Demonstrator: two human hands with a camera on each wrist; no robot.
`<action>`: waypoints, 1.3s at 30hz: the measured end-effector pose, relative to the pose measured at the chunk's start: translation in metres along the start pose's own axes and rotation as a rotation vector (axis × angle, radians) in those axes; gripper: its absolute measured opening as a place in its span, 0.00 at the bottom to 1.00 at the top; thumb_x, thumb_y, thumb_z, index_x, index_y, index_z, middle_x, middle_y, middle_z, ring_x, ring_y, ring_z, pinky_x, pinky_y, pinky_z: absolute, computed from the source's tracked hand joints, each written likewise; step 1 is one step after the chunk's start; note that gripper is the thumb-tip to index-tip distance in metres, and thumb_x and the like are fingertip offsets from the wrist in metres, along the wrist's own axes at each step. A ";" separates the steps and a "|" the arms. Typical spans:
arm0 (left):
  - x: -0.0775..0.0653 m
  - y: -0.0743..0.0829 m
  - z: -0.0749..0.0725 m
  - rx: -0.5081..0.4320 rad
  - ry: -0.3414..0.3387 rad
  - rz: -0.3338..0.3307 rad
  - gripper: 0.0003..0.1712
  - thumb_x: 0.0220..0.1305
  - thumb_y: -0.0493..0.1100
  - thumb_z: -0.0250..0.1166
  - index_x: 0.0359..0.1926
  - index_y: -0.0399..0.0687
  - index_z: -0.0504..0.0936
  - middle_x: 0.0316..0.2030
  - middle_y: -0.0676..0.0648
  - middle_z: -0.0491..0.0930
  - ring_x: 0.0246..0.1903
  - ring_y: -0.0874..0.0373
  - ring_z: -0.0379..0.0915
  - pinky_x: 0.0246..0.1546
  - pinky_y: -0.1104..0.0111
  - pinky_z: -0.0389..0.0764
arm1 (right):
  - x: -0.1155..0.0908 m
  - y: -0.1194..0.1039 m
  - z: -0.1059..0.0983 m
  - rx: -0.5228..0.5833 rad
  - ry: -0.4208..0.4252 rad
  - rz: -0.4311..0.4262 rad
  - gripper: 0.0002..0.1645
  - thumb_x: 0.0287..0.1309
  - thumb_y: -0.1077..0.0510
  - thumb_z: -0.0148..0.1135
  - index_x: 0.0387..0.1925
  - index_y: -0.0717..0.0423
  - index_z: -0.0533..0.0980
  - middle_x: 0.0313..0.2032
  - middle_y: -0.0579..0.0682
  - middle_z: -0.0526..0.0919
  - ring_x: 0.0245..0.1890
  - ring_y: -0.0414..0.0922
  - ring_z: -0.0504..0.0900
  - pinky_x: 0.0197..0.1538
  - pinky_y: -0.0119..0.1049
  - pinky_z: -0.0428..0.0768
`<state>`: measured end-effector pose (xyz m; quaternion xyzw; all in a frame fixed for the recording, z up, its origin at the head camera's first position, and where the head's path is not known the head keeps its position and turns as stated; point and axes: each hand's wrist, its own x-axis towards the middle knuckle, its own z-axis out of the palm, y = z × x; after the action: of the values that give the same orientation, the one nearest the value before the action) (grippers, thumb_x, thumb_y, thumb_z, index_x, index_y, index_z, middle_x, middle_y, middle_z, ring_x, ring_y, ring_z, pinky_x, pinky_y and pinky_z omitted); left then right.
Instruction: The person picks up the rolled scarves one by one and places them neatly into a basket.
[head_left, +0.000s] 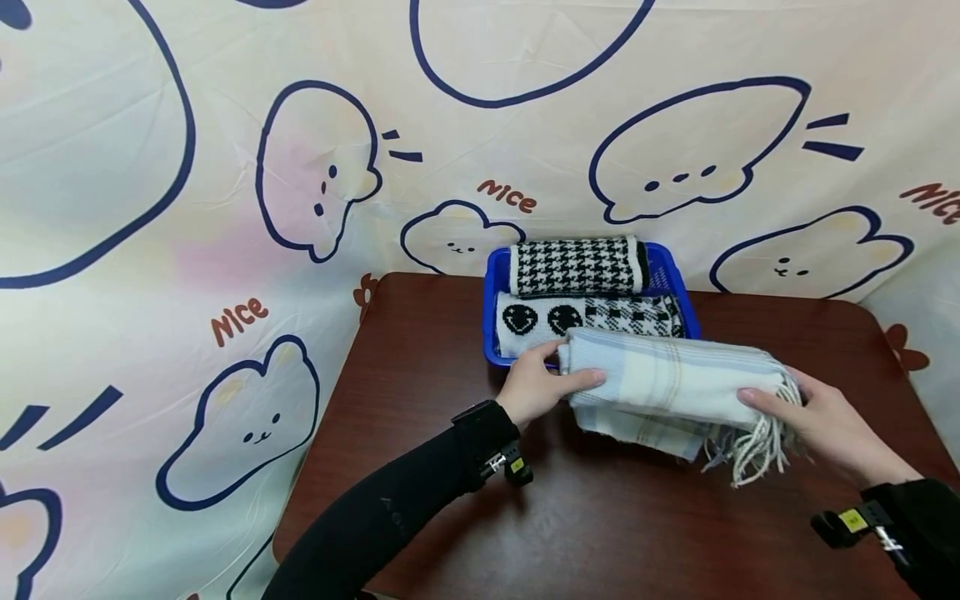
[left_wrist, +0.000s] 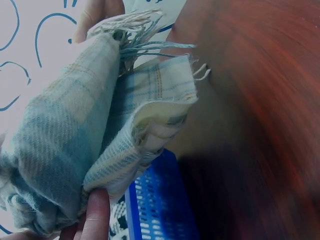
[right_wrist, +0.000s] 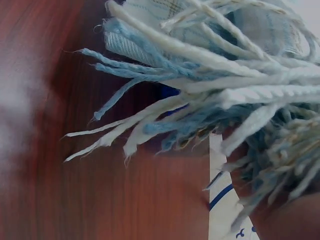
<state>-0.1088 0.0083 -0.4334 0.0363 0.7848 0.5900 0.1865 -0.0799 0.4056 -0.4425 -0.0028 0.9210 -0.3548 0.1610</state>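
Note:
A folded pale blue and white plaid scarf (head_left: pixel 667 375) with a fringe (head_left: pixel 757 446) is held up between two hands. My left hand (head_left: pixel 536 385) grips its left end, thumb on top. My right hand (head_left: pixel 832 421) holds the fringed end, thumb over the upper face. One layer of the scarf (left_wrist: pixel 165 85) hangs loose underneath. Just beyond, partly covered by the scarf, stands a blue plastic basket (head_left: pixel 491 304). Inside it lie a folded black-and-white houndstooth knit (head_left: pixel 577 267) and a white knit with black heart faces (head_left: pixel 540 318). Strands of fringe hide most of the right hand in the right wrist view.
The basket stands near the back edge of a dark brown wooden table (head_left: pixel 585 517). Behind the table hangs a pale cloth (head_left: pixel 465 150) printed with cartoon outlines, and it also runs down the left side.

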 end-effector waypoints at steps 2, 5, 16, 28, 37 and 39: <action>-0.001 0.001 -0.004 0.012 0.006 0.002 0.50 0.65 0.61 0.77 0.81 0.51 0.68 0.78 0.43 0.68 0.72 0.48 0.70 0.65 0.60 0.79 | 0.003 -0.004 0.000 0.009 -0.005 -0.016 0.51 0.81 0.41 0.56 0.84 0.69 0.47 0.65 0.79 0.69 0.42 0.40 0.77 0.35 0.30 0.78; -0.001 0.002 -0.010 0.007 0.004 0.012 0.50 0.66 0.61 0.76 0.81 0.51 0.67 0.75 0.43 0.71 0.69 0.49 0.73 0.63 0.60 0.81 | 0.006 -0.009 0.001 0.025 -0.011 -0.035 0.50 0.82 0.42 0.56 0.84 0.68 0.47 0.65 0.78 0.70 0.42 0.41 0.78 0.34 0.32 0.79; -0.003 0.003 -0.028 0.018 0.001 -0.004 0.51 0.68 0.61 0.75 0.83 0.49 0.64 0.70 0.41 0.76 0.61 0.53 0.79 0.56 0.60 0.85 | 0.015 -0.026 0.003 0.036 -0.004 -0.076 0.50 0.81 0.42 0.58 0.84 0.65 0.49 0.63 0.75 0.73 0.38 0.39 0.77 0.29 0.36 0.74; 0.002 0.001 -0.049 -0.052 -0.011 0.003 0.47 0.71 0.56 0.73 0.83 0.47 0.64 0.55 0.41 0.86 0.40 0.53 0.90 0.53 0.57 0.88 | 0.036 -0.051 0.006 0.072 -0.005 -0.094 0.50 0.80 0.40 0.59 0.84 0.63 0.52 0.62 0.71 0.76 0.38 0.37 0.80 0.33 0.32 0.79; 0.013 -0.002 -0.064 -0.210 -0.013 0.008 0.30 0.73 0.50 0.73 0.69 0.44 0.79 0.53 0.43 0.86 0.48 0.53 0.87 0.51 0.59 0.89 | 0.059 -0.067 0.010 0.077 -0.039 -0.099 0.50 0.79 0.38 0.58 0.84 0.64 0.53 0.59 0.69 0.80 0.40 0.41 0.83 0.38 0.31 0.81; 0.015 -0.002 -0.067 -0.228 0.003 -0.008 0.28 0.72 0.50 0.73 0.66 0.43 0.80 0.52 0.43 0.86 0.47 0.54 0.87 0.51 0.58 0.89 | 0.064 -0.071 0.011 0.060 -0.048 -0.095 0.52 0.79 0.36 0.57 0.84 0.65 0.52 0.62 0.71 0.78 0.43 0.43 0.82 0.39 0.30 0.80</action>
<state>-0.1451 -0.0488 -0.4238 0.0109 0.7129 0.6748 0.1905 -0.1455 0.3377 -0.4228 -0.0503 0.9045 -0.3895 0.1661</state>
